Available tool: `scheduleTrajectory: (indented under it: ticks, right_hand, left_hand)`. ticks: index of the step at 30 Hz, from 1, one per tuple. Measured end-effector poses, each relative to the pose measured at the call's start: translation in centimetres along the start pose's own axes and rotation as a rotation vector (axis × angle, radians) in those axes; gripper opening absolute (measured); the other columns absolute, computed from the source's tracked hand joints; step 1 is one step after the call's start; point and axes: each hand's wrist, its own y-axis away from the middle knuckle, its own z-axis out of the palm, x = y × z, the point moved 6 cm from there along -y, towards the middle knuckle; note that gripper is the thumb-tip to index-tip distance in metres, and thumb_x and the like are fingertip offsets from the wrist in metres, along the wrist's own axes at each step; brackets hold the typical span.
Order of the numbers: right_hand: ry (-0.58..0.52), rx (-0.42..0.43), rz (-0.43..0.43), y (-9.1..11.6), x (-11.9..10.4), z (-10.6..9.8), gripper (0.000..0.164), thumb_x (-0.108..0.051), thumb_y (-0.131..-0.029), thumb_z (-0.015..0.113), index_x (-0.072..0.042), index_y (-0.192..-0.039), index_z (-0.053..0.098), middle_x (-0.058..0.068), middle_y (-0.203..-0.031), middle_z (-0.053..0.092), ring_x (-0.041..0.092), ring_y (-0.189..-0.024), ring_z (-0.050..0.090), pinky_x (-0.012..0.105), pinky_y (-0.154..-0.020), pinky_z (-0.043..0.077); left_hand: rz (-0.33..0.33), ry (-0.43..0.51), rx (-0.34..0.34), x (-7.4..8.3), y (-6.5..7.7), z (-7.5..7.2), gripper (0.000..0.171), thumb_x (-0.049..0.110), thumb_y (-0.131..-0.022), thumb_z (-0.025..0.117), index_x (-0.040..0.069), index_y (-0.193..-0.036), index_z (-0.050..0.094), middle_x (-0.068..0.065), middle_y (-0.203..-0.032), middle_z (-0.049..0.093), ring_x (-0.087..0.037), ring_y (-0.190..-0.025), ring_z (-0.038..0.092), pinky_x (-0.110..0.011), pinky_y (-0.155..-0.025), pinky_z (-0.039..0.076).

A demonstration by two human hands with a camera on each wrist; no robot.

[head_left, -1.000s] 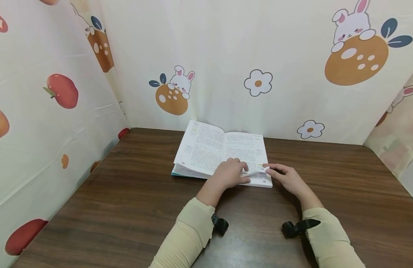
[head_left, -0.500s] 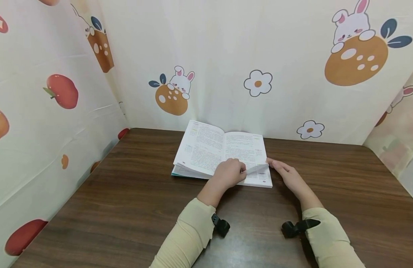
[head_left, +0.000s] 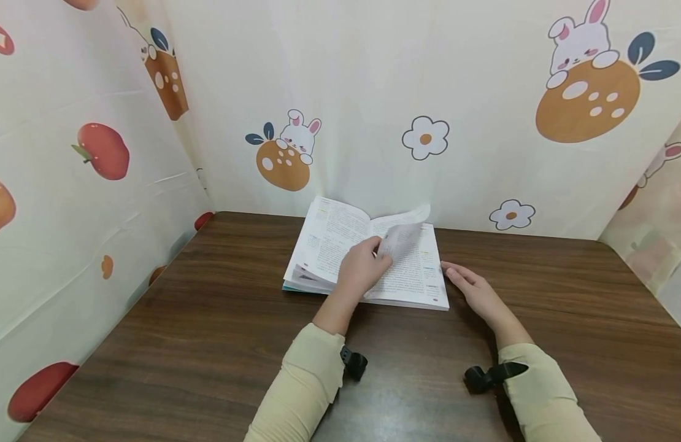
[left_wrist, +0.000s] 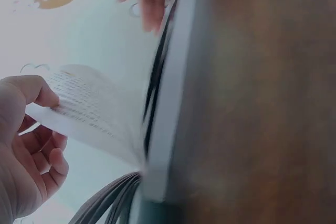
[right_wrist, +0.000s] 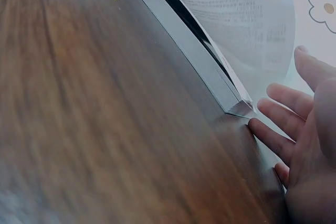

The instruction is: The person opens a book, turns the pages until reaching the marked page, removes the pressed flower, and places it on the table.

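An open book (head_left: 335,242) with printed text lies at the back of the table. My left hand (head_left: 361,265) pinches one page (head_left: 402,238), which stands lifted and curls over from the right side toward the middle. In the left wrist view, thumb and fingers of the left hand (left_wrist: 29,145) grip the edge of that page (left_wrist: 86,103). My right hand (head_left: 475,294) lies beside the book's right edge with its fingers extended. The right wrist view has the fingers (right_wrist: 275,137) of that hand near the corner of the book (right_wrist: 226,98); whether they touch it I cannot tell.
The brown wooden table (head_left: 208,344) extends around the book on both sides and in front. Behind it hangs a pale curtain (head_left: 362,80) printed with rabbits, fruit and flowers. A black strapped camera sits on each wrist (head_left: 486,377).
My left hand has moved left and up, carrying the page from the lower right corner toward the middle. The right hand has drawn off the page to the book's right edge.
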Motion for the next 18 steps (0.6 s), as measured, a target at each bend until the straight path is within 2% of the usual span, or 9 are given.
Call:
scheduleTrajectory:
  ticks: [3, 6, 11, 15, 18]
  right_hand:
    - [0.012, -0.011, 0.012, 0.0, -0.1, 0.1, 0.065, -0.054, -0.094, 0.036, -0.009, -0.142, 0.037, 0.020, -0.145, 0.031, 0.041, -0.133, 0.023, 0.061, -0.098, 0.025]
    - [0.015, -0.018, 0.013, 0.0, -0.1, 0.1, 0.065, -0.054, -0.094, 0.036, -0.010, -0.142, 0.037, 0.020, -0.145, 0.030, 0.041, -0.133, 0.023, 0.061, -0.097, 0.025]
    - [0.005, -0.027, 0.006, 0.1, -0.2, 0.2, 0.065, -0.054, -0.094, 0.037, -0.010, -0.142, 0.037, 0.020, -0.145, 0.030, 0.041, -0.132, 0.025, 0.061, -0.096, 0.028]
    - [0.010, -0.024, -0.003, 0.1, -0.1, 0.2, 0.066, -0.054, -0.094, 0.038, -0.008, -0.141, 0.038, 0.020, -0.145, 0.031, 0.041, -0.132, 0.024, 0.061, -0.097, 0.026]
    - [0.018, -0.024, -0.011, 0.0, -0.1, 0.1, 0.065, -0.053, -0.094, 0.039, -0.008, -0.141, 0.038, 0.020, -0.144, 0.032, 0.041, -0.133, 0.023, 0.062, -0.099, 0.022]
  left_hand:
    - [-0.016, 0.054, 0.039, -0.6, -0.2, -1.2, 0.020, 0.026, -0.082, 0.056, 0.012, -0.094, 0.064, 0.001, -0.075, 0.059, -0.014, -0.064, 0.049, -0.026, -0.056, 0.039]
    - [-0.042, 0.116, 0.074, -1.4, -0.4, -2.5, 0.018, 0.027, -0.085, 0.056, 0.010, -0.090, 0.061, -0.001, -0.072, 0.056, -0.015, -0.064, 0.049, -0.027, -0.056, 0.038]
    - [-0.093, 0.234, 0.136, -2.8, -0.7, -4.4, 0.017, 0.025, -0.086, 0.057, 0.008, -0.087, 0.061, -0.003, -0.074, 0.056, -0.017, -0.068, 0.049, -0.027, -0.061, 0.039]
    - [-0.147, 0.283, 0.169, -4.2, -0.9, -5.8, 0.019, 0.023, -0.086, 0.060, 0.007, -0.095, 0.066, -0.004, -0.077, 0.056, -0.018, -0.072, 0.049, -0.028, -0.064, 0.039]
    - [-0.184, 0.296, 0.169, -5.7, -1.1, -6.8, 0.020, 0.023, -0.086, 0.062, 0.005, -0.095, 0.067, -0.006, -0.079, 0.055, -0.019, -0.075, 0.048, -0.028, -0.066, 0.038]
